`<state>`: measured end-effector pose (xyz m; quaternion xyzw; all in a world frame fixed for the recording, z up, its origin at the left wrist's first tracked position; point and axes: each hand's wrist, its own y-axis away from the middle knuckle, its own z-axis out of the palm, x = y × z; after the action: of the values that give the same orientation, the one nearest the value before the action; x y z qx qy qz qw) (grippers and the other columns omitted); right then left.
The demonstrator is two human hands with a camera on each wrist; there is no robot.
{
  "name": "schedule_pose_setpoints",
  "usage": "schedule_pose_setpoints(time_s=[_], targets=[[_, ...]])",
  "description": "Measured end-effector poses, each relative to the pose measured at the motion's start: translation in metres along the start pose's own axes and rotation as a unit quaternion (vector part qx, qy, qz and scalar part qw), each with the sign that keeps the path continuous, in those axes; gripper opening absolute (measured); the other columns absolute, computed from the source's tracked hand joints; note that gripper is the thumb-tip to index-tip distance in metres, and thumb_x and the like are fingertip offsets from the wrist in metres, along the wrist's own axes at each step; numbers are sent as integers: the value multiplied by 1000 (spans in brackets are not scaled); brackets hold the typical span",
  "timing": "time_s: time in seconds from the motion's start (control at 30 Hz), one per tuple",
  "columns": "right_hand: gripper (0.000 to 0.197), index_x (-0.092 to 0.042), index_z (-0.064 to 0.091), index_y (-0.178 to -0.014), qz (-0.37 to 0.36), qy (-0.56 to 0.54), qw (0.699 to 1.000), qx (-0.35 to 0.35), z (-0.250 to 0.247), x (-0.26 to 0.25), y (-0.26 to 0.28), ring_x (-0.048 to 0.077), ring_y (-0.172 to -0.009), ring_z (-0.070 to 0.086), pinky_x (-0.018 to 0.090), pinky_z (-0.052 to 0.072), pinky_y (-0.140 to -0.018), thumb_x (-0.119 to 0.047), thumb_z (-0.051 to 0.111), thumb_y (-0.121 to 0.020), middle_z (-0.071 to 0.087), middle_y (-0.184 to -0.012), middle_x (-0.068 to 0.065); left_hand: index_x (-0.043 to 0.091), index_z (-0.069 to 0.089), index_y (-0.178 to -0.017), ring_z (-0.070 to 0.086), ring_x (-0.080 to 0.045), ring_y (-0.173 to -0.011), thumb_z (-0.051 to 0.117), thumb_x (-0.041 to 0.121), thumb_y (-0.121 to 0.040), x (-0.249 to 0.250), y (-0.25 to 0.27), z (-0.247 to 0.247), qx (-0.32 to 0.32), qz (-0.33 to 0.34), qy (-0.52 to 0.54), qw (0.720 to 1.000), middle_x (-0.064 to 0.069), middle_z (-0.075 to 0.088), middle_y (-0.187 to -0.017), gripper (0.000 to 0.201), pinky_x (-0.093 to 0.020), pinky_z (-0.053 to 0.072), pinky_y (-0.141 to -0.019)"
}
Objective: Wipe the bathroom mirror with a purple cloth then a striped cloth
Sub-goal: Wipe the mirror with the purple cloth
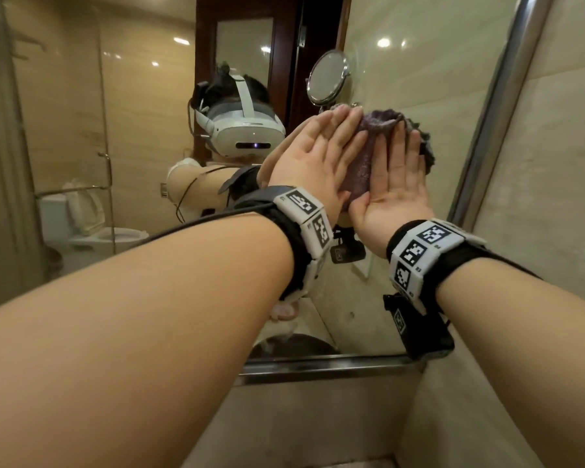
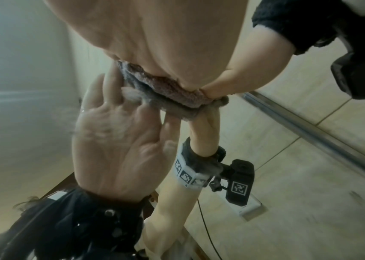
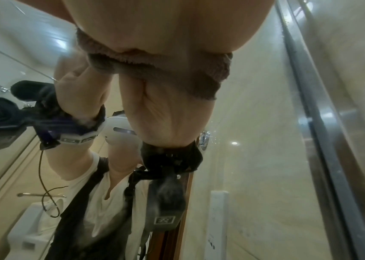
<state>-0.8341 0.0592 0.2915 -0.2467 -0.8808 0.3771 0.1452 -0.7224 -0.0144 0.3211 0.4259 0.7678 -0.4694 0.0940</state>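
Step in hand: first pass, purple cloth (image 1: 368,153) on the bathroom mirror (image 1: 142,106). Striped cloth isn't in any view, so I'd say the second pass hasn't started.

Left hand (image 1: 313,157): fingers straight and together, flat against the cloth's left part, palm side to the glass. Nothing gripped, it only presses.
Right hand (image 1: 394,182): same posture, fingers extended upward, laid over the cloth's right part. Also pressing, not pinching.

Cloth position: bunched between both palms and the glass, in the mirror's right part, near the metal frame edge (image 1: 500,106). It sits just below the reflection of a small round shaving mirror (image 1: 328,77). A ruffled edge sticks out past the right fingertips. Left wrist view shows the cloth (image 2: 168,89) sandwiched against its own reflection, so contact with the glass is real. Right wrist view agrees: cloth (image 3: 177,70) squashed under the palm heel, hazy smear on the glass around it.

Progress, as a judgement: partway through pass one. Can't tell how much of the mirror is already covered; the left wrist view shows misty glass off to the left.

Next move calls for:
- keeping even pressure from both flat palms so the bunched cloth doesn't roll out
- sweeping toward the uncovered area, likely left and down toward the lower frame rail (image 1: 321,366)
- stopping short of the right frame edge
- then swapping for the striped cloth, whose location I can't see.
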Motion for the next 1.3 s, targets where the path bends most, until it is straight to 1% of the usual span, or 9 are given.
schedule_pose_setpoints(time_s=[0.3, 0.4, 0.53, 0.7, 0.77, 0.87, 1.03, 1.17, 1.3], targets=[[81, -12, -23, -140, -36, 6, 999, 6, -3, -63, -5, 29, -139, -23, 37, -24, -107, -32, 29, -81, -23, -153, 13, 3, -23, -143, -23, -29, -140, 6, 49, -95, -50, 40, 14, -18, -35, -27, 999, -20, -27, -149, 72, -40, -19, -110], [81, -13, -20, -143, -51, -4, 999, 9, -5, -93, -7, 28, -139, -23, 38, -22, -108, -28, 38, -88, -23, -153, 11, 3, -24, -142, -24, -29, -139, 5, 50, -95, -73, 59, 20, -26, -52, -46, 997, -19, -28, -149, 73, -40, -21, -108], [83, -14, -17, -143, -80, -26, 996, 28, -2, -132, -9, 28, -140, -21, 35, -26, -105, -30, 43, -88, -19, -154, 11, 2, -27, -139, -26, -29, -138, 5, 50, -94, -104, 84, 29, -51, -72, -52, 995, -19, -29, -149, 73, -39, -23, -106], [82, -6, 4, -147, -107, -28, 992, 68, 7, -179, -8, 36, -142, -5, 39, -19, -109, -29, 41, -78, 0, -155, 19, 2, -29, -138, -27, -29, -138, 3, 50, -95, -138, 113, 40, -78, -88, -53, 992, -18, -31, -148, 72, -40, -22, -107], [82, -6, 6, -147, -107, -25, 991, 77, 11, -191, -8, 36, -142, -4, 39, -19, -109, -29, 43, -79, 1, -155, 19, 2, -30, -137, -28, -29, -138, 3, 49, -95, -147, 121, 44, -84, -88, -49, 991, -19, -31, -148, 71, -40, -23, -107], [81, -8, -2, -147, -102, -15, 993, 65, 14, -202, -7, 34, -142, -9, 40, -19, -110, -30, 43, -83, -6, -155, 16, 2, -29, -139, -28, -30, -138, 2, 49, -95, -155, 128, 48, -91, -84, -44, 991, -19, -31, -148, 71, -40, -22, -107], [76, -9, 5, -148, -106, -54, 989, 89, 19, -206, -5, 34, -143, -4, 36, -22, -108, -32, 35, -82, 1, -155, 16, 2, -28, -139, -29, -30, -137, 4, 49, -95, -156, 130, 52, -93, -85, -31, 992, -20, -32, -147, 72, -41, -24, -106], [72, -10, 13, -147, -128, -73, 982, 114, 24, -199, -1, 35, -142, 3, 35, -18, -111, -34, 30, -82, 9, -155, 18, 0, -32, -134, -29, -31, -137, 6, 47, -95, -151, 130, 55, -94, -92, -24, 991, -20, -36, -144, 72, -41, -24, -105], [70, -16, 8, -147, -125, -80, 984, 102, 27, -197, 4, 30, -143, -1, 36, -14, -113, -34, 32, -84, 5, -156, 12, -1, -36, -127, -30, -31, -136, 2, 47, -93, -146, 132, 56, -107, -95, -25, 989, -21, -44, -132, 70, -41, -24, -106]])
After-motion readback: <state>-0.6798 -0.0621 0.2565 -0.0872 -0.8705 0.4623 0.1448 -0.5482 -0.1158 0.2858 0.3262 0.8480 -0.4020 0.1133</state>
